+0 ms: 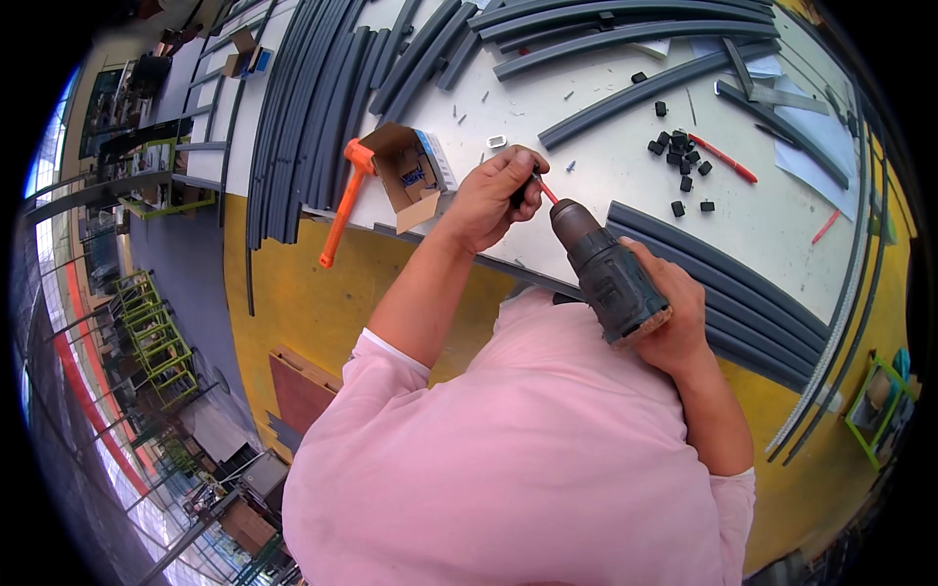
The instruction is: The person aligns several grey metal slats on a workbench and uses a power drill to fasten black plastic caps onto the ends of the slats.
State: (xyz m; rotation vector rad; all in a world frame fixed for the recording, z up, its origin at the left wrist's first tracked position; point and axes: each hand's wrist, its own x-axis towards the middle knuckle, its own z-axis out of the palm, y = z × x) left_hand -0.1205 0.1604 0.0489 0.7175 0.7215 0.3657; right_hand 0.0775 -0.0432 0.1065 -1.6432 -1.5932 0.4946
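Observation:
My right hand is wrapped round a dark cordless drill, which points up and to the left. A red-coloured bit sticks out of its chuck and reaches my left hand. Between the closed fingers of that hand is a small black block, mostly hidden by the fingers. The bit's tip meets or nearly meets it; I cannot tell which. Similar black plastic blocks lie loose on the white table to the right. An open cardboard box with blue-looking screws inside stands left of my left hand.
An orange mallet hangs over the table's front edge. Grey profiles are stacked left, more bars lie at the back, and others beside my right hand. A red pen, loose screws and paper sheets lie about.

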